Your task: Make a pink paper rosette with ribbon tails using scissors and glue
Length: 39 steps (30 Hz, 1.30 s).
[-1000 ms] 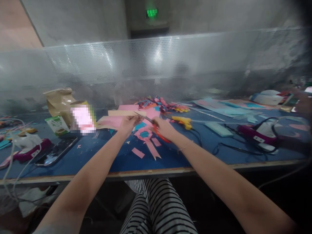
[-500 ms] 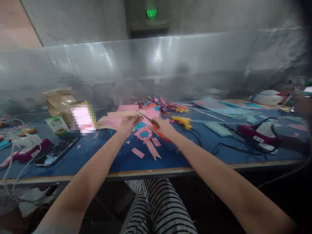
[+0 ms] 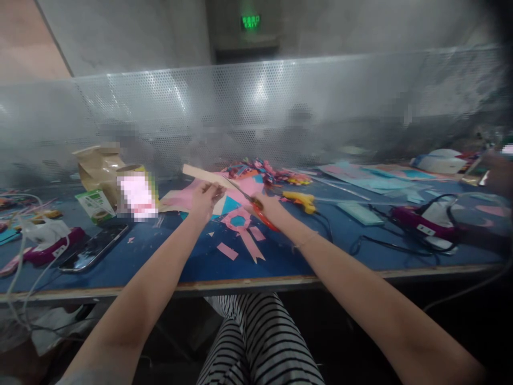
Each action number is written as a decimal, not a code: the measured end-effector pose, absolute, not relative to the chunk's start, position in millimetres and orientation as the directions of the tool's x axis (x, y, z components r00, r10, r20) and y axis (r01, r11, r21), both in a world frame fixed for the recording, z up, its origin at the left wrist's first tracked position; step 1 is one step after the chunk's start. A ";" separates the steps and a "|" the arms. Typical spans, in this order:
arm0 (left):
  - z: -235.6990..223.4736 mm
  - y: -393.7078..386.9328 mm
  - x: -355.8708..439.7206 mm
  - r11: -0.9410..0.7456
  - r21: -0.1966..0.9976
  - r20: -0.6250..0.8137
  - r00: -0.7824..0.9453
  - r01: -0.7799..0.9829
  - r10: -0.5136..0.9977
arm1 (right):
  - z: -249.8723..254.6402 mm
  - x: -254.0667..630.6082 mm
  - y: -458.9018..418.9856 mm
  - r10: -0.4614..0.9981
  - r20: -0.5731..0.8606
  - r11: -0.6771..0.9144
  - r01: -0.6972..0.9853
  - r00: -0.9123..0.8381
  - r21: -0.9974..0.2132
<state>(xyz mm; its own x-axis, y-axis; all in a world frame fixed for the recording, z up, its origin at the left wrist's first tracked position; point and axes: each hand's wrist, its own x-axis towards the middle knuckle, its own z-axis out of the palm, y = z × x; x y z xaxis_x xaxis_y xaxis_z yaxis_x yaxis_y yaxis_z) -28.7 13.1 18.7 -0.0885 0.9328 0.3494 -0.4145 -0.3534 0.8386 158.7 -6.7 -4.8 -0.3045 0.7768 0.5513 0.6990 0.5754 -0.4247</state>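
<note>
One pink paper rosette [image 3: 242, 230] with a blue centre lies on the desk [image 3: 280, 262]. Beyond and left of the rosette, the left hand [image 3: 205, 200], fingers nearly closed, pinches a cream paper strip [image 3: 200, 174]; beyond and right of it, the right hand [image 3: 267, 206] curls around red-handled scissors [image 3: 262, 216], blades toward the strip. Also present: yellow glue gun [image 3: 301, 200], right of the rosette; phone [image 3: 94, 248], well left of it.

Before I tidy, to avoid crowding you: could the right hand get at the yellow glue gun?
Probably yes: the yellow glue gun lies close to the right hand, with nothing visibly between them, though the red-handled scissors in its grip would likely need putting down.
</note>
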 end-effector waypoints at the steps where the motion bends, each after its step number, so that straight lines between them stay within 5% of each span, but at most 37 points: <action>1: 18.8 14.3 -29.9 -0.365 0.836 0.358 -0.096 -0.411 0.929 | -4.7 158.9 -7.1 0.782 0.539 0.573 0.703 -0.314 -0.421; 10: 19.1 23.9 -44.3 -0.507 0.858 0.481 -0.211 -0.087 0.851 | -1.9 170.6 -14.2 0.790 0.422 0.575 0.777 -0.446 -0.256; 18: 17.3 25.9 -49.7 -0.564 0.804 0.586 -0.090 0.190 0.805 | 2.3 175.2 -14.6 0.778 0.396 0.601 0.762 -0.488 -0.242; 39: 17.2 21.3 -40.6 -0.552 0.806 0.574 -0.056 0.215 0.817 | 3.7 179.8 -13.7 0.755 0.350 0.643 0.730 -0.554 -0.232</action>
<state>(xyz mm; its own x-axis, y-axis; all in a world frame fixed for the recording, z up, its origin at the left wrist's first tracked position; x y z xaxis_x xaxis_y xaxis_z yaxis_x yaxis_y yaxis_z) -40.6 21.3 17.2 -0.0556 0.8166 0.5745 0.2147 -0.5521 0.8056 179.8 -13.7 3.7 -0.5542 0.7551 0.3502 0.7299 0.6431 -0.2317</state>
